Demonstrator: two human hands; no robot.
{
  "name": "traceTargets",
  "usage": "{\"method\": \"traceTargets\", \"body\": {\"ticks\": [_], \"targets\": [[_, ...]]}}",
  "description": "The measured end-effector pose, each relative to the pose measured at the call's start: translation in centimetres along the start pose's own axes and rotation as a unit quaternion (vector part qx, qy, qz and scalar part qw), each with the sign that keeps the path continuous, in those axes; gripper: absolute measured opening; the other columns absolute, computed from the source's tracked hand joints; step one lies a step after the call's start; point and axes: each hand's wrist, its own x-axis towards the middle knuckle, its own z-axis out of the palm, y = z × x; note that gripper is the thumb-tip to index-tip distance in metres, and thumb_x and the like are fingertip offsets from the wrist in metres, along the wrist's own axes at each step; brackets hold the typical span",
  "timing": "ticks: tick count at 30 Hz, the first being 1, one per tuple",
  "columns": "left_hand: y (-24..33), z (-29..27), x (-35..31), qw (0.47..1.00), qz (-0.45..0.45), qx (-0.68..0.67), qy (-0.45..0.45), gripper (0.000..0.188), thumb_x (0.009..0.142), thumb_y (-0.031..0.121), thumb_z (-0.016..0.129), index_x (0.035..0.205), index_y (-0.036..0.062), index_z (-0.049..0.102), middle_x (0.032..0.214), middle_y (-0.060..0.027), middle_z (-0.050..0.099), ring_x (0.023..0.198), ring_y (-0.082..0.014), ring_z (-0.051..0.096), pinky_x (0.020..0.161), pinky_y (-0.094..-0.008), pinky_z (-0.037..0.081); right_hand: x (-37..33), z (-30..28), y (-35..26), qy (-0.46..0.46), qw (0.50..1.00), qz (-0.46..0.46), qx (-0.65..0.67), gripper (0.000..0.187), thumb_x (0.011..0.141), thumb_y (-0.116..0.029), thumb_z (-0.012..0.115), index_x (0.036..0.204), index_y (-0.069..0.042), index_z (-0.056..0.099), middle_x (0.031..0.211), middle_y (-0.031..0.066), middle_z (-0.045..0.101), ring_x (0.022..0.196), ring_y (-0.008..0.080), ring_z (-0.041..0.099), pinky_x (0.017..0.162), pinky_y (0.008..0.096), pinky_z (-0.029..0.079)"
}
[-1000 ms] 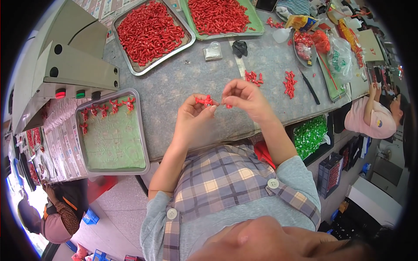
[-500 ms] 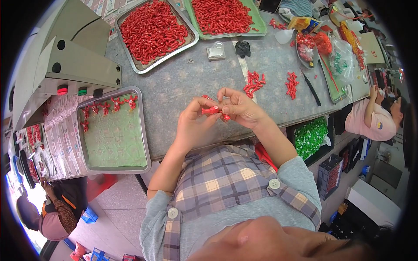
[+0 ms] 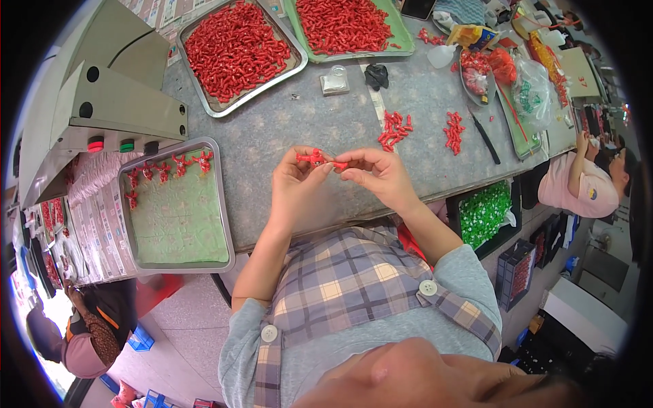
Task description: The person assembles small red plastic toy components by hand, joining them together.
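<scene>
My left hand is closed in a pinch on a small red plastic figure with stubby limbs, over the near edge of the table. From the other side my right hand pinches a small red limb-like piece, which meets the figure's side. My fingers partly cover the place where the two meet, so I cannot tell if they are joined. Ahead of my right hand lie a loose pile of red pieces and a smaller pile of red pieces.
At left, a green-lined tray holds several red figures, beside a grey machine with buttons. Two trays heaped with red pieces stand at the back. A black-handled knife lies right. A co-worker sits far right.
The red figure has turned and now shows its limbs above my left fingers. My right hand has shifted slightly right, its fingers lower and drawn together on the small red piece.
</scene>
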Motion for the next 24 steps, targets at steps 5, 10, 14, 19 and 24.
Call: {"method": "traceTargets", "body": {"ticks": [5,10,14,19,24], "targets": [[-0.5,0.1,0.2,1.0,-0.004,-0.012,0.007,0.016,0.077,-0.001,0.059,0.089,0.0038,0.05,0.084,-0.0035,0.059,0.074,-0.0057,0.053,0.064,-0.0187,0.042,0.3,0.3,-0.5,0.075,0.963,-0.104,-0.238,0.015,0.075,-0.003,0.062,0.089,-0.001,0.063,0.082,0.0067,0.063,0.076,0.0123,0.058,0.068,0.0232,0.044],[-0.4,-0.3,0.3,0.999,-0.008,-0.002,0.042,0.016,0.078,0.004,0.06,0.09,0.004,0.051,0.084,-0.0043,0.061,0.071,-0.0058,0.053,0.062,-0.0193,0.041,3.2,-1.1,-2.2,0.089,0.907,-0.207,-0.355,0.012,0.076,-0.004,0.06,0.087,-0.003,0.063,0.081,0.0052,0.062,0.07,0.0113,0.056,0.065,0.023,0.044],[-0.3,-0.6,0.4,0.999,-0.003,-0.014,0.032,0.015,0.078,0.006,0.06,0.091,0.0038,0.052,0.087,-0.0058,0.062,0.072,-0.0067,0.054,0.062,-0.0199,0.042,8.9,-5.4,-3.2,0.169,0.809,-0.261,-0.499,0.008,0.075,-0.006,0.059,0.082,-0.005,0.062,0.077,0.0053,0.06,0.069,0.0171,0.057,0.063,0.0264,0.045],[-0.3,-1.1,0.2,1.0,0.004,-0.005,0.023,0.015,0.078,0.006,0.06,0.091,0.0041,0.053,0.09,-0.0072,0.062,0.076,-0.0072,0.056,0.062,-0.0197,0.042,12.5,-6.9,-2.7,0.12,0.667,-0.383,-0.628,0.007,0.072,-0.008,0.061,0.079,-0.005,0.06,0.076,0.0065,0.057,0.073,0.0224,0.056,0.064,0.0307,0.045],[0.0,-1.6,0.0,1.0,-0.015,-0.005,0.022,0.014,0.079,0.008,0.06,0.091,0.0051,0.053,0.09,-0.0062,0.063,0.073,-0.0064,0.056,0.06,-0.0185,0.041,13.3,-6.8,-2.4,0.087,0.616,-0.388,-0.68,0.008,0.072,-0.01,0.06,0.077,-0.005,0.058,0.076,0.0065,0.056,0.074,0.023,0.055,0.066,0.033,0.045]]}}
